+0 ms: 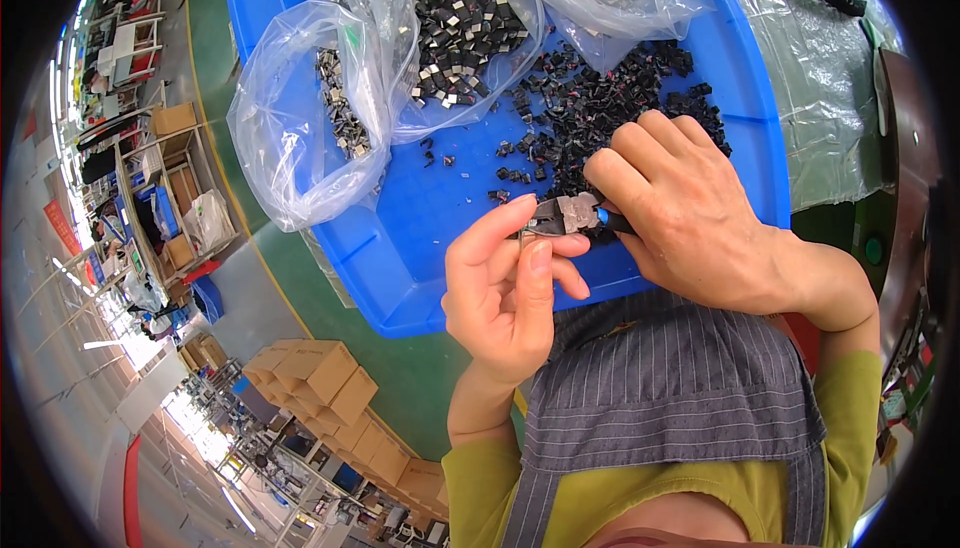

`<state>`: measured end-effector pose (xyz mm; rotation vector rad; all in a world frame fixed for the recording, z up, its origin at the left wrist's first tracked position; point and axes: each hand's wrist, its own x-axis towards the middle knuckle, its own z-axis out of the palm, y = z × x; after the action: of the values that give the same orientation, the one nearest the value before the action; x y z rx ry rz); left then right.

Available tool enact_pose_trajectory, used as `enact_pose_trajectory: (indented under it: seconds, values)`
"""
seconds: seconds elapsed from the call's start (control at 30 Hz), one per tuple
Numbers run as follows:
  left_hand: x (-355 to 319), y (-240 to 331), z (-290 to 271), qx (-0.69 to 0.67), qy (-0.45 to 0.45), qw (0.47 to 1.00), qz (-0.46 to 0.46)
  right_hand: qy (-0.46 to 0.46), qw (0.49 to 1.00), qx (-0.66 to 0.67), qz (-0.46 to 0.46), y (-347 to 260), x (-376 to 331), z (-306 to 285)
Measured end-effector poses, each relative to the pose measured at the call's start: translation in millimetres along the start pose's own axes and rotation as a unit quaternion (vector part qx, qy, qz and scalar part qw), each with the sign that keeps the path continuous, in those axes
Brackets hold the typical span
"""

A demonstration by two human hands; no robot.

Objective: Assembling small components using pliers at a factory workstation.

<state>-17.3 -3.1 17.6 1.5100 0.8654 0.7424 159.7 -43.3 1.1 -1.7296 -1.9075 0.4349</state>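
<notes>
My right hand [690,203] is closed around the handles of a pair of cutting pliers [577,213]. Their metal jaws point left, and a bit of blue and black grip shows beside my fingers. At the jaw tips, my left hand [505,293] pinches something small between thumb and index finger; it is too small and too covered to name. Both hands are over the near part of a blue plastic tray [425,288]. Just beyond them lies a loose heap of small black parts [570,98], some with reddish bits.
Clear plastic bags [300,163] lie in the tray, one with many black-and-silver connectors [465,38]. Transparent sheeting [810,88] covers the surface to the right. Stacked cardboard boxes [315,378] stand on the green floor at left, with a loaded shelf [175,203] further off.
</notes>
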Motion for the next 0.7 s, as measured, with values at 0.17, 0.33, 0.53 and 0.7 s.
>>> enact_pose_trajectory:
  seconds: [0.17, 0.33, 0.53, 0.7]
  values:
    - [0, 0, 8, 0.035, 0.044, 0.998, 0.01, -0.003, 1.0, 0.017, -0.003, 0, -1, 0]
    - [1, 0, 8, 0.022, 0.046, 0.999, 0.014, -0.001, 1.0, 0.016, -0.006, -1, -3, 0]
    - [0, 0, 5, 0.009, 0.034, 0.999, 0.001, -0.051, 0.998, 0.044, -0.016, -1, -2, -2]
    - [0, 2, -2, -0.091, -0.002, 0.995, -0.028, -0.093, 0.988, 0.123, 0.001, -1, -3, -6]
